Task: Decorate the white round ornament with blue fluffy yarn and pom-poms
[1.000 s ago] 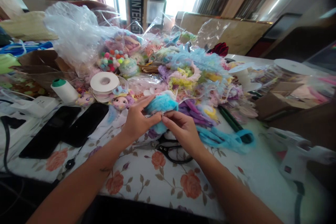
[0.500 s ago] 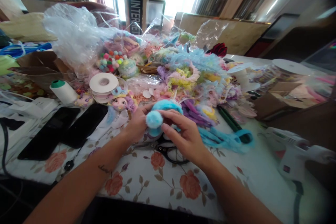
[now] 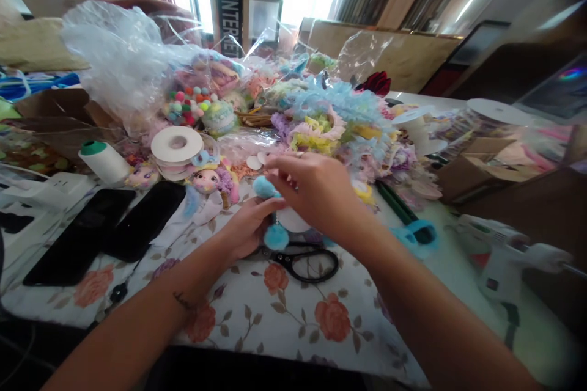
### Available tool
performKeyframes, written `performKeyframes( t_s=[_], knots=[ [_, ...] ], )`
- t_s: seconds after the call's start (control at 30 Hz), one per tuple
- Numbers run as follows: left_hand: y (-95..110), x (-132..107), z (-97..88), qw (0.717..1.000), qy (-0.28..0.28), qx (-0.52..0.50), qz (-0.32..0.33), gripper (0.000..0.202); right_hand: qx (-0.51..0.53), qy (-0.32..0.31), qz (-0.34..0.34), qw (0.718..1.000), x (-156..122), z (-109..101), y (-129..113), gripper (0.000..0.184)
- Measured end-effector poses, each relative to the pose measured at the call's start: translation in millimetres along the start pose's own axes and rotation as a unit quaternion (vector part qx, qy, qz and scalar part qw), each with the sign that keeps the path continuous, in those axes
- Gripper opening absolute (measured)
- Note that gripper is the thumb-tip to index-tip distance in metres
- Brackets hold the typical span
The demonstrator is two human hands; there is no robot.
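Note:
My left hand [image 3: 247, 226] is closed around a light-blue fluffy craft piece [image 3: 266, 187], thumb lying across it. From the piece a blue pom-pom [image 3: 276, 236] dangles on a short beaded strand. A white round face [image 3: 293, 220] shows beside it, partly covered by my right hand. My right hand [image 3: 321, 189] is raised over the piece with fingers curled together; what the fingertips grip, if anything, is hidden. Under my hands lie black-handled scissors [image 3: 316, 263] on the flowered tablecloth [image 3: 247, 330].
A jumbled pile of lace trims [image 3: 330, 104] and plastic bags spans the back. At left are two dark phones [image 3: 80, 235], a thread cone [image 3: 104, 162] and a ribbon spool [image 3: 177, 146]. A glue gun [image 3: 504, 256] and cardboard box [image 3: 472, 171] stand at right.
My right hand has lifted and turned over above the blue piece, its fingers now curled. The piece has turned, and the pom-pom now hangs lower on its beaded strand. The view has shifted slightly.

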State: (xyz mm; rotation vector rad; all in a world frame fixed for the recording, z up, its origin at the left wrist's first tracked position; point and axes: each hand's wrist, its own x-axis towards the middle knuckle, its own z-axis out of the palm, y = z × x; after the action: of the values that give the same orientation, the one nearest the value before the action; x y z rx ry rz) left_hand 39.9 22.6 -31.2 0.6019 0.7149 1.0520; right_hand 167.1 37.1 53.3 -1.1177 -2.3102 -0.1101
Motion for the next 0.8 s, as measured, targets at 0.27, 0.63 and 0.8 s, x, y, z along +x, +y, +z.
performKeyframes(
  t_s=[0.27, 0.63, 0.8],
  knots=[
    [6.9, -4.2, 2.6, 0.997, -0.032, -0.015, -0.068, 0.023, 0.179, 0.117, 0.073, 0.974, -40.9, -0.2, 34.5, 0.011],
    [4.8, -7.4, 5.1, 0.997, -0.021, 0.024, -0.071, 0.015, 0.125, 0.125, -0.027, 0.984, -61.7, 19.1, 32.3, 0.013],
    [2.0, -5.3, 2.8, 0.996, -0.029, 0.076, -0.035, 0.017, 0.099, 0.121, -0.028, 0.987, -64.2, 18.6, 31.8, 0.013]
  ],
)
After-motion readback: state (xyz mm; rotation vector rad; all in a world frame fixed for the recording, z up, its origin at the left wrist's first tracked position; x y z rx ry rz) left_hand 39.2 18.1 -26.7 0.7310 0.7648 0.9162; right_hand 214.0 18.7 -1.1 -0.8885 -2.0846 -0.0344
